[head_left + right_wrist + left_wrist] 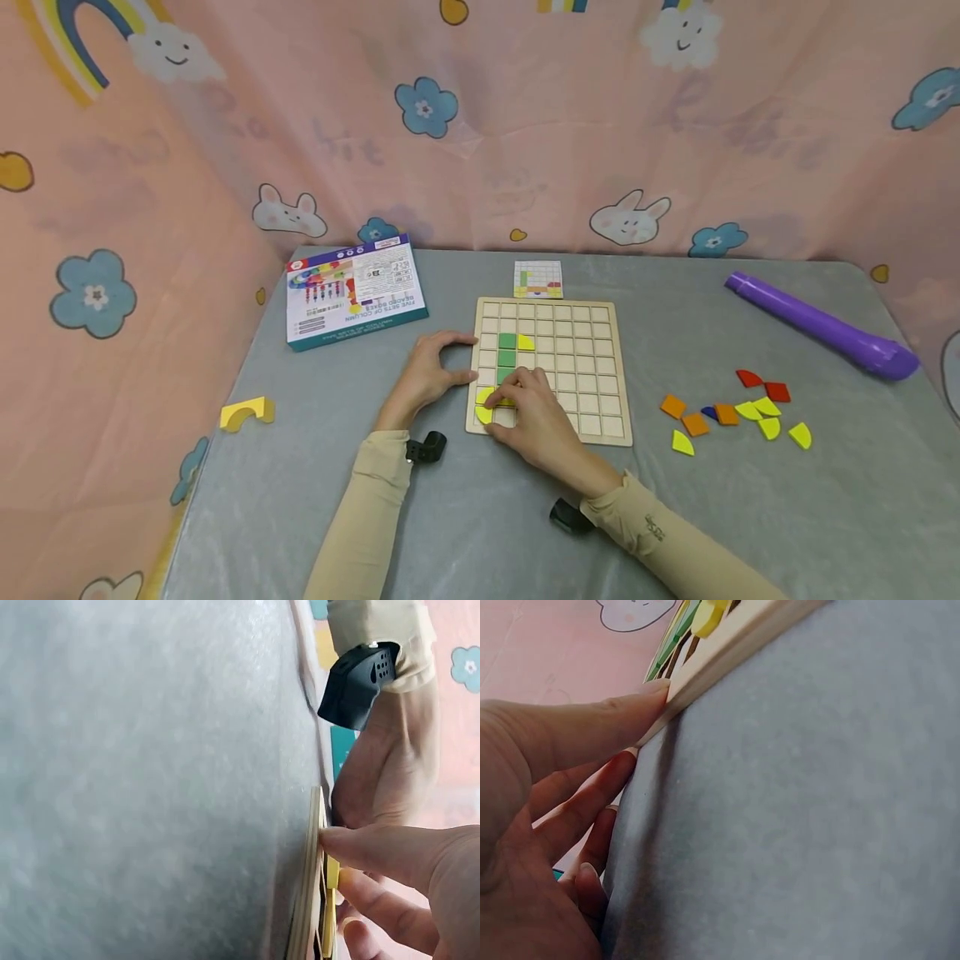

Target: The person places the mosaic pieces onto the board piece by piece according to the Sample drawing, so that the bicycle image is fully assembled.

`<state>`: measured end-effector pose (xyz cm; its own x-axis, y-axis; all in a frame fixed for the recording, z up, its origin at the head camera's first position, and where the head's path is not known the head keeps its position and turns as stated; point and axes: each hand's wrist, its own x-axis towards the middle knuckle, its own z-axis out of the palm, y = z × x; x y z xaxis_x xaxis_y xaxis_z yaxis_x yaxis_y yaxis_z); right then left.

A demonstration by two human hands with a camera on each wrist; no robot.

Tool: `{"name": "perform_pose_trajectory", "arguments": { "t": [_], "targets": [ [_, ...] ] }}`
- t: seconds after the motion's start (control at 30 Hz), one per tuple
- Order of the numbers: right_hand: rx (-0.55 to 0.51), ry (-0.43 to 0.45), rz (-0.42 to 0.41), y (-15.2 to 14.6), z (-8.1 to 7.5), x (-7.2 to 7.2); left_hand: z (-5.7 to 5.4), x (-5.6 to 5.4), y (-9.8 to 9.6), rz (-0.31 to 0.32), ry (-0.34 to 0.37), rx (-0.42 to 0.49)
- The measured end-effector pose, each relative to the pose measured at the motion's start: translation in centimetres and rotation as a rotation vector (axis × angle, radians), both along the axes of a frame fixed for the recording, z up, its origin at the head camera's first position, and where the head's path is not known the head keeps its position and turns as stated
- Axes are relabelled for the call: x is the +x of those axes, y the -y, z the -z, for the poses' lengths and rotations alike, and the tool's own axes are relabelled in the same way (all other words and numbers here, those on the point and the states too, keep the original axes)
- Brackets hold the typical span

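Observation:
A wooden grid board (pixel 592 375) lies on the table. My left hand (pixel 423 375) is at its left side, thumb and fingertips touching the edge; the left wrist view shows the thumb (pixel 592 731) against the rim. Over the lower left cells, my right hand (pixel 536 421) pinches a yellow quarter-circle piece (pixel 483 415) between thumb and finger. Another yellow quarter-circle piece (pixel 484 394) sits just above it. Green square pieces (pixel 507 358) stand in a column, and a yellow quarter-circle (pixel 527 342) lies beside the top one. My right hand partly hides the cells under it.
Behind the board lies a pattern card (pixel 537 279). Loose orange squares (pixel 695 425), yellow quarter-circles (pixel 800 435), red pieces (pixel 777 392) and a blue piece (pixel 708 412) lie at right, near a purple tube-like object (pixel 821 325). At left are a box (pixel 356 292) and a yellow arch block (pixel 247 412).

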<state>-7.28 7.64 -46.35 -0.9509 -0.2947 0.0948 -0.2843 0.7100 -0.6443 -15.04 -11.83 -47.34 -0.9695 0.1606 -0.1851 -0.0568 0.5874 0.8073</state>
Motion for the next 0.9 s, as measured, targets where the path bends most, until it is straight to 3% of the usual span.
{"name": "perform_pose_trajectory", "arguments": {
  "t": [0.43,0.7,0.9],
  "targets": [
    [-0.038,0.025,0.050,-1.9,-0.5,0.4,-0.2,0.0,-0.3,0.001,0.012,0.007],
    [-0.049,0.030,0.167,-7.0,-1.1,1.1,0.0,0.0,-0.2,-0.006,0.016,0.013],
    [-0.093,0.055,0.203,-12.1,-1.1,2.4,-0.2,0.0,-0.1,-0.008,0.022,0.005]
  ]
}}
